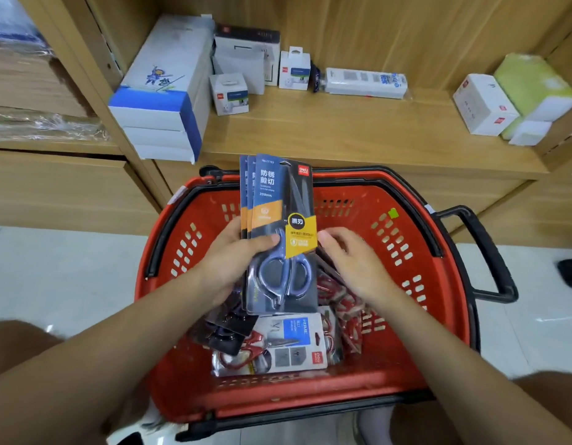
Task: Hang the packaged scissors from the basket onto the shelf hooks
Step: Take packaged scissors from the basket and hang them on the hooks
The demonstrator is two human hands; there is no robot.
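While the left hand (233,261) gripped a fanned stack of three scissors packs (278,200) at its lower left edge, thumb across the front pack, the stack stood upright above the red basket (438,316). The right hand (352,261) was at the right edge of the front pack, its fingers loosely curled and blurred; whether it held the pack could not be told. More packaged scissors (278,345) lay flat in the basket. Behind the basket, a wooden shelf (342,133) carried white boxes (162,101).
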